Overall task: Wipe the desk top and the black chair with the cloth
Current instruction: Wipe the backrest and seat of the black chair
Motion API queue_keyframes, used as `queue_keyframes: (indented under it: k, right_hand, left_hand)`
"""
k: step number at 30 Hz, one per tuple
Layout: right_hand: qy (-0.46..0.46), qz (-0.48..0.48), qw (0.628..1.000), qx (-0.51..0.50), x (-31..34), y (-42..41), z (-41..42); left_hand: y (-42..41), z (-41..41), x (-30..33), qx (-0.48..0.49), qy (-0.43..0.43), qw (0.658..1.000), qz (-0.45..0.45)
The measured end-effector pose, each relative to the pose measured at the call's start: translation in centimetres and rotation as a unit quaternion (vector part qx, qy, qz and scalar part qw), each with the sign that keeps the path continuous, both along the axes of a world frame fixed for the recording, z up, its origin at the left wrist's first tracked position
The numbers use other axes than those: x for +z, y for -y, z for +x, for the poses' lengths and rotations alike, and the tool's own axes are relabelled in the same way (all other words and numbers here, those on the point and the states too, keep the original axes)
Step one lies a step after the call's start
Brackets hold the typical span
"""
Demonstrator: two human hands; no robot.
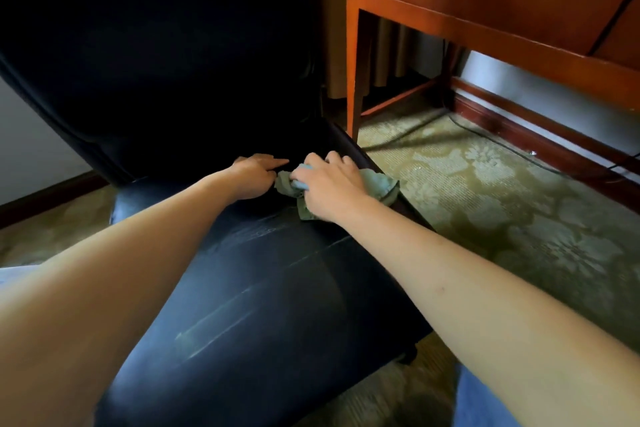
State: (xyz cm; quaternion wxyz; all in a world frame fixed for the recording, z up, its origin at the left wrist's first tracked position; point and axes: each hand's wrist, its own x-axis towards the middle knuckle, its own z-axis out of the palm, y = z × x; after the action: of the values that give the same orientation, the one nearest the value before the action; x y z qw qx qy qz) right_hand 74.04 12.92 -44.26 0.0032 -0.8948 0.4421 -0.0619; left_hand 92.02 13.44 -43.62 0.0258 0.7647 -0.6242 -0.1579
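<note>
Green cloth (375, 184) lies bunched at the back of the black chair (263, 305) seat, by the crease under the backrest; the right hand (332, 185) grips it with curled fingers, while the left hand (252, 177) rests beside it, forefinger extended, holding nothing; the chair step looks in hand; next, seemingly, a stroke along that crease; the desk (485, 3) stands near.

The chair (242, 288) seat lies open toward the viewer, but its backrest (156, 45) walls off the far side just beyond both hands (2 of them, side by side at the seat's back). Right of the seat, carpet (485, 218) runs open to the desk leg (353, 80), with cables (485, 139) across it.
</note>
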Motion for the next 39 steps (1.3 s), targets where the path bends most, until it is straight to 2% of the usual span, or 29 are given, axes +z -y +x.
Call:
queue_keyframes:
  k: [4,9,11,15,20,23,25,32,36,39]
  right_hand:
    - [-0.007,0.015,0.999,0.047,0.3,1.6,-2.6]
    - [-0.014,0.070,0.993,-0.095,0.8,5.0,-5.0]
    - [-0.016,0.063,0.992,-0.112,0.8,4.7,-4.0]
    - [0.001,0.032,0.998,-0.056,0.6,2.2,-0.7]
    - [0.014,0.007,0.997,0.081,0.0,-1.9,3.5]
    - [0.015,0.021,0.995,0.097,0.2,-1.1,2.6]
    - [0.005,0.029,0.997,0.073,0.4,0.2,0.9]
    - [0.010,0.079,0.990,-0.114,0.0,4.8,-8.1]
    - [-0.035,0.019,0.994,-0.099,-0.2,3.3,-6.5]
    - [-0.018,0.002,0.998,-0.054,0.1,1.2,-3.6]
  left_hand:
    - [-0.1,0.3,0.0,0.002,-0.008,1.000,-0.007]
    - [0.4,0.9,-0.2,0.009,-0.053,0.999,0.001]
    - [0.4,0.8,-0.3,0.007,-0.065,0.998,0.004]
    - [0.8,1.4,-0.6,0.025,-0.110,0.994,-0.005]
    - [1.0,1.3,-0.8,0.039,-0.166,0.985,-0.023]
    - [1.3,1.5,-1.0,0.040,-0.182,0.982,-0.010]
    - [1.7,1.8,-1.2,0.035,-0.184,0.982,0.000]
    - [2.1,2.5,-2.1,0.044,-0.206,0.978,-0.002]
    - [1.9,2.2,-1.6,0.045,-0.202,0.978,-0.002]
    - [1.7,1.7,-0.8,0.048,-0.210,0.977,0.003]
